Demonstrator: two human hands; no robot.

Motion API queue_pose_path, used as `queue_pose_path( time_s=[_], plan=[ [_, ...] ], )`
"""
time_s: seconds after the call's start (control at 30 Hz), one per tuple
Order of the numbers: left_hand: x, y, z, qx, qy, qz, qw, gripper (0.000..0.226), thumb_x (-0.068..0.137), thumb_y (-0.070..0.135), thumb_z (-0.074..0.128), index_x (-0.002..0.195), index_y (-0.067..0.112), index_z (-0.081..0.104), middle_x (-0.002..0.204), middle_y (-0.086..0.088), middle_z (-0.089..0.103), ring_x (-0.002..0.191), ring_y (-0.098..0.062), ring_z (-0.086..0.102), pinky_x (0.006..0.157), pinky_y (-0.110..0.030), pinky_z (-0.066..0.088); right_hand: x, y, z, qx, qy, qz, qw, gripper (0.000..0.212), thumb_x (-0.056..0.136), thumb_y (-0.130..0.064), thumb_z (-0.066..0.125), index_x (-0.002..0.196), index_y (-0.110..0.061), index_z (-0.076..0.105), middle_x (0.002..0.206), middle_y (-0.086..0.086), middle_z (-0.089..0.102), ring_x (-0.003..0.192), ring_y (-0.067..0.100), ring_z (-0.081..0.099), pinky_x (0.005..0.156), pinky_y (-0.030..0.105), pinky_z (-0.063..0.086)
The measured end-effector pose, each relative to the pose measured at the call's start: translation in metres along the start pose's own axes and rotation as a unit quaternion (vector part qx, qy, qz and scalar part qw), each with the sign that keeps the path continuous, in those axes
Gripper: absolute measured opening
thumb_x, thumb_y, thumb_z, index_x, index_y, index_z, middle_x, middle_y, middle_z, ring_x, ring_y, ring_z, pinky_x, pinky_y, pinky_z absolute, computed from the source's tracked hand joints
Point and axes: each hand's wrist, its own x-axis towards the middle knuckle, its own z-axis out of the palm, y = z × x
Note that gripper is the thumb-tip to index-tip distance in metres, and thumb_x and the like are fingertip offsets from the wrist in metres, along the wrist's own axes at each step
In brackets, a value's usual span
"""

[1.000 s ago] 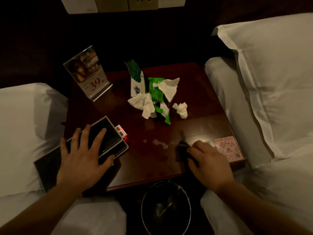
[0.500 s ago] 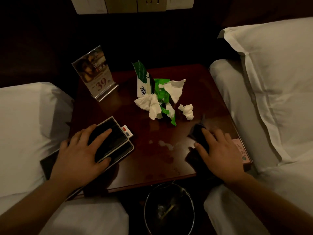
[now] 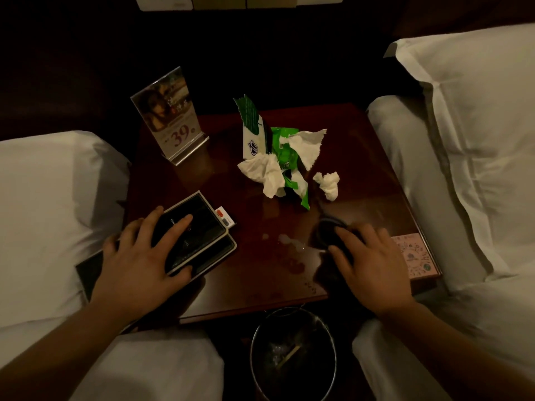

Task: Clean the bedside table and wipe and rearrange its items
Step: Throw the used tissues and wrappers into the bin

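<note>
Dim room, dark wood desk [image 3: 362, 157] between two white beds. Right hand [image 3: 373, 264] lies palm down on a dark cloth [image 3: 328, 230], fingers spread and pressing it flat on the desk; cloth edge is blurred. Just left of that grip, small wet spots [image 3: 289, 241] on the wood. Beyond the grip, a pile of white tissues [image 3: 266, 172] and a green wrapper [image 3: 285, 157], with one crumpled tissue ball [image 3: 328, 183] apart to its right. Just right of the grip, a pink card [image 3: 417, 256] at the desk edge. Left hand [image 3: 142, 261] rests flat, fingers apart, on a stack of dark booklets [image 3: 199, 235] that overhangs the desk's left edge onto the bed. A small white packet [image 3: 224, 219] pokes out beside the stack. Well beyond the left grip, an acrylic sign stand [image 3: 170, 117] stands upright. Below the desk front, a metal bin [image 3: 292, 354].
</note>
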Motion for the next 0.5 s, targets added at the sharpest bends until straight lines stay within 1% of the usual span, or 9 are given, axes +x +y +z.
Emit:
queue_pose_path(
  time_s=[0.1, 0.17, 0.2, 0.23, 0.27, 0.33, 0.4, 0.43, 0.5],
  plan=[
    [-0.001, 0.001, 0.0, 0.0, 0.0, -0.001, 1.0, 0.088, 0.072, 0.073, 0.04, 0.153, 0.048, 0.021, 0.162, -0.008, 0.027, 0.138, -0.041, 0.036, 0.103, -0.064, 0.034, 0.002, 0.011, -0.005, 0.003, 0.001, 0.06, 0.998, 0.024, 0.089, -0.039, 0.053, 0.095, -0.018, 0.062, 0.084, 0.001, 0.056, 0.073, 0.02, 0.052, 0.057, 0.031, 0.043],
    [-0.001, 0.001, 0.0, 0.0, 0.003, -0.004, 1.0, 0.088, 0.072, 0.073, 0.04, 0.154, 0.048, 0.021, 0.161, -0.008, 0.027, 0.138, -0.04, 0.035, 0.103, -0.065, 0.034, 0.005, 0.006, -0.007, 0.001, -0.012, 0.072, 0.997, 0.017, 0.087, -0.04, 0.052, 0.086, -0.024, 0.058, 0.067, -0.006, 0.051, 0.057, 0.014, 0.049, 0.047, 0.022, 0.033],
    [-0.001, 0.001, 0.0, 0.0, 0.004, -0.004, 1.0, 0.088, 0.072, 0.073, 0.041, 0.154, 0.048, 0.021, 0.161, -0.008, 0.027, 0.138, -0.04, 0.035, 0.103, -0.065, 0.034, 0.007, 0.002, -0.009, 0.001, -0.02, 0.079, 0.997, 0.015, 0.086, -0.042, 0.052, 0.082, -0.028, 0.056, 0.058, -0.011, 0.045, 0.048, 0.009, 0.043, 0.044, 0.019, 0.026],
    [-0.001, 0.001, 0.001, 0.0, 0.006, -0.003, 1.0, 0.088, 0.072, 0.073, 0.041, 0.153, 0.048, 0.021, 0.161, -0.008, 0.027, 0.138, -0.04, 0.036, 0.103, -0.065, 0.034, 0.01, 0.0, -0.009, 0.002, -0.027, 0.088, 0.996, 0.016, 0.086, -0.043, 0.05, 0.079, -0.03, 0.054, 0.052, -0.013, 0.04, 0.043, 0.004, 0.037, 0.043, 0.017, 0.022],
    [-0.001, 0.001, 0.001, 0.001, 0.007, -0.001, 1.0, 0.088, 0.072, 0.073, 0.041, 0.153, 0.048, 0.02, 0.161, -0.008, 0.027, 0.138, -0.04, 0.036, 0.103, -0.065, 0.034, 0.013, 0.001, -0.009, 0.008, -0.031, 0.1, 0.994, 0.017, 0.086, -0.045, 0.048, 0.078, -0.03, 0.052, 0.051, -0.013, 0.039, 0.043, 0.001, 0.036, 0.043, 0.016, 0.022],
    [-0.001, 0.001, 0.002, 0.003, 0.01, -0.001, 1.0, 0.087, 0.072, 0.072, 0.041, 0.153, 0.048, 0.021, 0.161, -0.008, 0.027, 0.137, -0.04, 0.036, 0.102, -0.065, 0.035, 0.016, 0.007, -0.009, 0.036, -0.043, 0.119, 0.991, 0.021, 0.088, -0.046, 0.043, 0.086, -0.03, 0.055, 0.06, -0.011, 0.051, 0.051, 0.008, 0.049, 0.046, 0.02, 0.035],
    [0.0, 0.001, 0.003, 0.006, 0.012, -0.002, 1.0, 0.087, 0.072, 0.072, 0.041, 0.153, 0.048, 0.021, 0.161, -0.008, 0.027, 0.137, -0.04, 0.036, 0.101, -0.065, 0.036, 0.013, 0.016, -0.009, 0.033, -0.036, 0.12, 0.992, 0.02, 0.09, -0.045, 0.044, 0.097, -0.031, 0.056, 0.079, -0.003, 0.061, 0.069, 0.019, 0.059, 0.053, 0.028, 0.045],
    [0.0, 0.002, 0.003, 0.007, 0.014, -0.002, 1.0, 0.087, 0.072, 0.072, 0.041, 0.153, 0.048, 0.021, 0.161, -0.008, 0.028, 0.136, -0.04, 0.037, 0.101, -0.065, 0.035, 0.01, 0.021, -0.009, 0.014, -0.024, 0.116, 0.993, 0.019, 0.09, -0.043, 0.047, 0.1, -0.03, 0.056, 0.085, 0.001, 0.062, 0.076, 0.024, 0.059, 0.055, 0.03, 0.045],
    [0.0, 0.001, 0.003, 0.006, 0.015, -0.001, 1.0, 0.087, 0.073, 0.072, 0.041, 0.154, 0.048, 0.02, 0.161, -0.008, 0.028, 0.136, -0.04, 0.036, 0.102, -0.065, 0.035, 0.005, 0.027, -0.008, -0.022, -0.004, 0.11, 0.994, 0.021, 0.09, -0.038, 0.051, 0.101, -0.022, 0.058, 0.09, 0.007, 0.06, 0.08, 0.029, 0.055, 0.059, 0.031, 0.04]
  ],
)
